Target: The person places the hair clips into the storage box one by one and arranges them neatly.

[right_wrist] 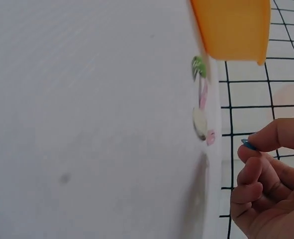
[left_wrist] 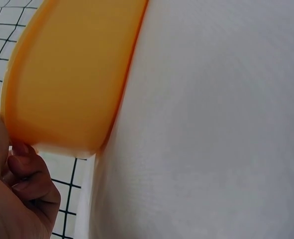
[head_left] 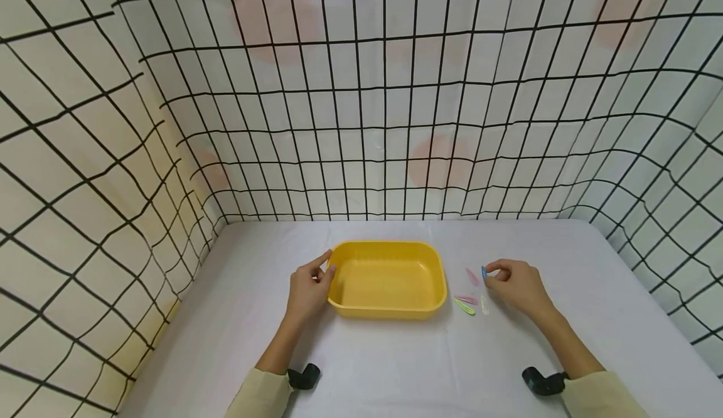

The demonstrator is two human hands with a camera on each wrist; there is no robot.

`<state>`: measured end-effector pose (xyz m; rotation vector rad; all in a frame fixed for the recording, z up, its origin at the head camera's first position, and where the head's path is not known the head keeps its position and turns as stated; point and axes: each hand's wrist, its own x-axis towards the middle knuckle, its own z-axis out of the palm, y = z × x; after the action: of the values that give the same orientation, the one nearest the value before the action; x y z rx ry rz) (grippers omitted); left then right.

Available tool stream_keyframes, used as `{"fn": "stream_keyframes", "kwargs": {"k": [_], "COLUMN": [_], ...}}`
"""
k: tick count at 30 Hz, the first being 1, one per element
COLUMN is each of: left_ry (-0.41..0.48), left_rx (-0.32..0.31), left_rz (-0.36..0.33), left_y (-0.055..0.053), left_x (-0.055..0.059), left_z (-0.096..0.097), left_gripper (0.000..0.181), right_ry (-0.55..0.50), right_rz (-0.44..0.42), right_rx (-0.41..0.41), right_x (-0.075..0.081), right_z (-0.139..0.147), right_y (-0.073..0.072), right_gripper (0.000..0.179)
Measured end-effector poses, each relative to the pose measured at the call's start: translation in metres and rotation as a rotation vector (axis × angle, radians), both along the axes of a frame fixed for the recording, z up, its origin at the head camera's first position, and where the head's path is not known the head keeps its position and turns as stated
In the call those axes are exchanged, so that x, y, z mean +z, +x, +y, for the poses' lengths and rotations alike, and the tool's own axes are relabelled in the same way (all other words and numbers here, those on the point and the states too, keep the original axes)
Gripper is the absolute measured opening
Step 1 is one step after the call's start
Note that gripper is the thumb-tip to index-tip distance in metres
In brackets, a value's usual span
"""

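A yellow plastic tray (head_left: 386,311) sits on the white table, with nothing inside it. My left hand (head_left: 307,287) grips its left rim between thumb and fingers, also visible in the left wrist view. To the right of the tray, my right hand (head_left: 519,285) pinches a small blue hair clip (right_wrist: 248,144) between thumb and index finger, above the table. Between tray and right hand lie a green hair clip (head_left: 464,306), a pink hair clip (head_left: 467,299), another pink hair clip (head_left: 472,276) and a white hair clip (head_left: 484,305).
The table (head_left: 384,368) is covered with a white cloth. A black wire grid (head_left: 384,123) over pale sheeting stands behind it and along both sides. Black wrist cameras (head_left: 304,376) are strapped at both beige sleeves (head_left: 262,393).
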<state>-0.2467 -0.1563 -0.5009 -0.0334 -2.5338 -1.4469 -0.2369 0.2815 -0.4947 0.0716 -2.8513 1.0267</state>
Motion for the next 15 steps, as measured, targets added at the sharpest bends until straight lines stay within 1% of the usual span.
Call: {"fn": "stream_keyframes", "kwargs": {"k": [7, 11, 15], "left_ry": [0.006, 0.006, 0.003], "left_rx": [0.004, 0.009, 0.015], "left_rz": [0.014, 0.032, 0.046], "left_y": [0.001, 0.001, 0.001], "left_x": [-0.001, -0.002, -0.002], "left_z": [0.000, 0.000, 0.001], "left_gripper": [0.040, 0.040, 0.040], "right_ry": [-0.060, -0.139, -0.227], "right_rz": [0.012, -0.010, -0.053], "right_rx": [0.009, 0.021, 0.047], "right_x": [0.016, 0.026, 0.034], "right_z": [-0.022, -0.035, -0.048], "right_y": [-0.002, -0.005, -0.008], "right_gripper": [0.026, 0.027, 0.030]}}
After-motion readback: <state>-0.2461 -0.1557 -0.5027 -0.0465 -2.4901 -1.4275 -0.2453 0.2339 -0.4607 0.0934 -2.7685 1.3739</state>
